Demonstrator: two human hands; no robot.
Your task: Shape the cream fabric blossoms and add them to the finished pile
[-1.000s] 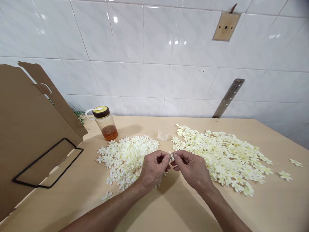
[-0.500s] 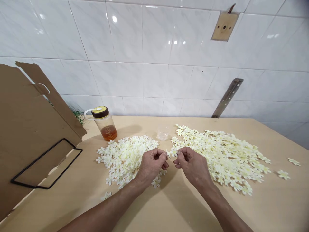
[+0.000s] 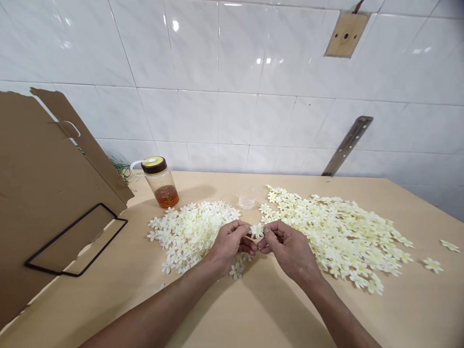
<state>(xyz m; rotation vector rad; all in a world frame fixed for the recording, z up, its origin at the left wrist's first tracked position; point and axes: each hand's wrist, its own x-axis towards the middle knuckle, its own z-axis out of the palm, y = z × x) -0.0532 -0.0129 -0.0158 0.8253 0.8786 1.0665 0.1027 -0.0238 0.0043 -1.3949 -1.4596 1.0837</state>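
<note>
Between my two hands is one small white artificial flower [image 3: 257, 231] with a yellowish centre, raised above the table. My left hand [image 3: 232, 244] pinches its left edge between thumb and forefinger. The thumb and fingers of my right hand [image 3: 286, 244] are closed at its right edge. Under and behind my left hand lies a heap of white flowers [image 3: 192, 232]. A wider spread of pale yellow-white flowers [image 3: 348, 237] lies beyond and to the right of my right hand. Just behind the hands stands a small clear cup [image 3: 247, 199]; its contents are hard to make out.
A bottle [image 3: 163, 186] of amber liquid with a brown and yellow lid stands behind the left heap. At the left are a cardboard box [image 3: 54, 169] and a black wire frame [image 3: 78, 274]. A metal bracket [image 3: 348, 145] is against the tiled wall [image 3: 235, 116].
The flower between my fingers now faces me with its petals spread, where before it was seen more edge-on. My hands have come slightly closer together. The whole view has shifted slightly.
</note>
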